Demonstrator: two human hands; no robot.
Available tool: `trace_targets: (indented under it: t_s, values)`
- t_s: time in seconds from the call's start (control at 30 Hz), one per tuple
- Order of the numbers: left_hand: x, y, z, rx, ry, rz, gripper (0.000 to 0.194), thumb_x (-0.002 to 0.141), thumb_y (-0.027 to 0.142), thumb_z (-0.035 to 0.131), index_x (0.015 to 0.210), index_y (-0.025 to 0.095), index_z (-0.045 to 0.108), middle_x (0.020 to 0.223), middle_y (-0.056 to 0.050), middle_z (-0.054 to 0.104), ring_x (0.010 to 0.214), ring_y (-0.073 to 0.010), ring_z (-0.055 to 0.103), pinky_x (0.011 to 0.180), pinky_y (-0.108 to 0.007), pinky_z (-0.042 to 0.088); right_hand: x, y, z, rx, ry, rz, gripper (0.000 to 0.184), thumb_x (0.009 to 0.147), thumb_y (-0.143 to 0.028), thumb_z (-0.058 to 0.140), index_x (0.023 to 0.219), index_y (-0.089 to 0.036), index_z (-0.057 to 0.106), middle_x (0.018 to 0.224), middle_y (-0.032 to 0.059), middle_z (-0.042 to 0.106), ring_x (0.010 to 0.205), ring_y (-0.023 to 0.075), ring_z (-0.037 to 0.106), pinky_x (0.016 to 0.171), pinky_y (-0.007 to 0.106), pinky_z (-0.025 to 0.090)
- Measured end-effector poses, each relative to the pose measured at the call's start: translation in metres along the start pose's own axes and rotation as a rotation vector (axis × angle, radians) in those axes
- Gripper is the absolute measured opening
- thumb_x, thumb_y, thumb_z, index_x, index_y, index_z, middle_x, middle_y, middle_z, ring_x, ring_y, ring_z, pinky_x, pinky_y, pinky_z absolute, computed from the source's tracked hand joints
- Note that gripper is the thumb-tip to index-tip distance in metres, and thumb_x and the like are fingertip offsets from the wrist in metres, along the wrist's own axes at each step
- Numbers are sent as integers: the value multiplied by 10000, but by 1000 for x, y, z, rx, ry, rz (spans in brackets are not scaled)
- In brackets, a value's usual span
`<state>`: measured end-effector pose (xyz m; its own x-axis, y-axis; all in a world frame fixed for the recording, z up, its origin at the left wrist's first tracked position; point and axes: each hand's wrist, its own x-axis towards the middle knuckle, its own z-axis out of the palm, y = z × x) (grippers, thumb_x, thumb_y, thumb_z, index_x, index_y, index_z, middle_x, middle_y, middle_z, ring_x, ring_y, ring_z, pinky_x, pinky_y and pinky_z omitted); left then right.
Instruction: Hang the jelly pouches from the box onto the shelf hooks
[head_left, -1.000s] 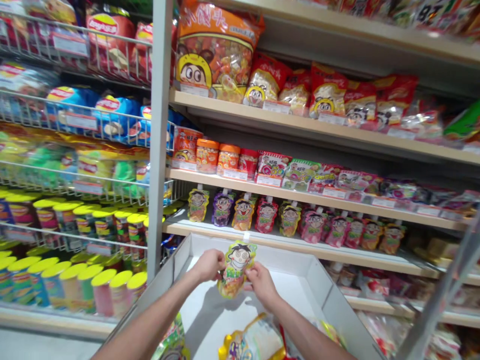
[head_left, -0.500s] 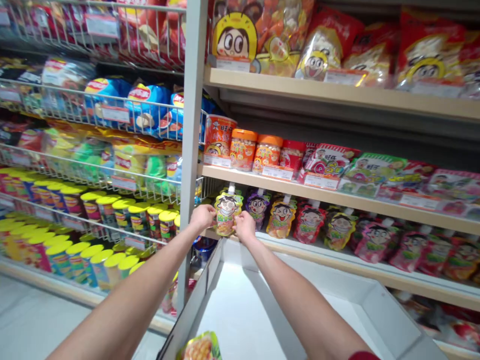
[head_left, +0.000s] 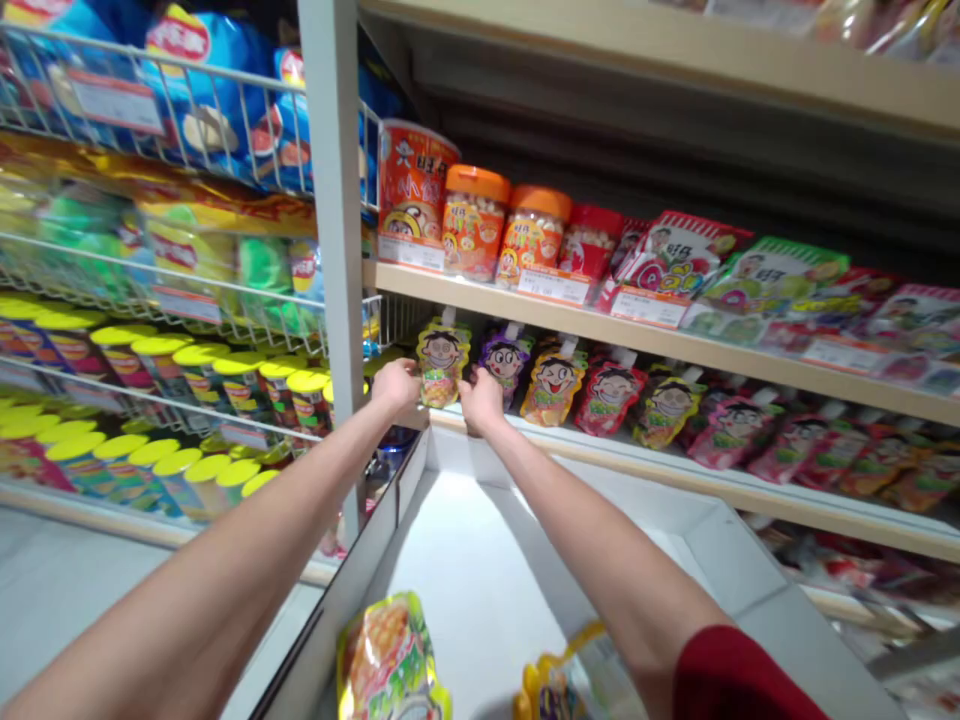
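Observation:
A yellow-green spouted jelly pouch (head_left: 442, 362) with a cartoon face stands upright at the left end of a row on the shelf. My left hand (head_left: 397, 387) is closed at its left edge, the fingertips touching it. By its lower right side is my right hand (head_left: 482, 402), fingers loosely curled and a little apart from the pouch. A purple pouch (head_left: 505, 362) stands just behind that hand. Below my arms, a white open box (head_left: 465, 530) holds a pineapple-print pouch (head_left: 391, 660) and a yellow pouch (head_left: 581, 680).
More pouches (head_left: 611, 395) continue along the shelf to the right. Orange-lidded jars (head_left: 474, 225) and gummy bags stand on the shelf board (head_left: 480, 300) above. A grey post (head_left: 330, 200) on the left borders wire racks with yellow-lidded chip cans (head_left: 210, 375).
The view has tilted down and come closer, showing more of the box. The pouch between my hands now stands in line with the row, and my right hand has loosened from its edge.

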<state>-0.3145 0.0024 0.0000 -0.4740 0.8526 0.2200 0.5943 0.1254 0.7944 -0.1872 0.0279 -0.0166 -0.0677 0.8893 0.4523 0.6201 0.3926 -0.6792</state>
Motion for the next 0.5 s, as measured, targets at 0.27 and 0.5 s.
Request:
trace_targets:
  t_s: [0.27, 0.5]
  values:
    - [-133, 4, -8, 200, -604, 272, 269, 611, 146, 535, 873, 131, 595, 794, -54, 626, 713, -144, 562, 676, -224, 403, -173, 31, -75, 24, -430, -256, 322, 695, -144, 449, 1011, -182, 503, 1006, 44, 555, 922, 159, 497, 831, 318, 359]
    - [-195, -22, -6, 633, -686, 205, 129, 406, 5, 563, 420, 126, 521, 638, -143, 607, 781, -308, 550, 724, -398, 376, -258, 35, -87, -62, -784, -457, 407, 640, -143, 477, 1044, -191, 470, 1018, 46, 532, 917, 172, 488, 801, 283, 365]
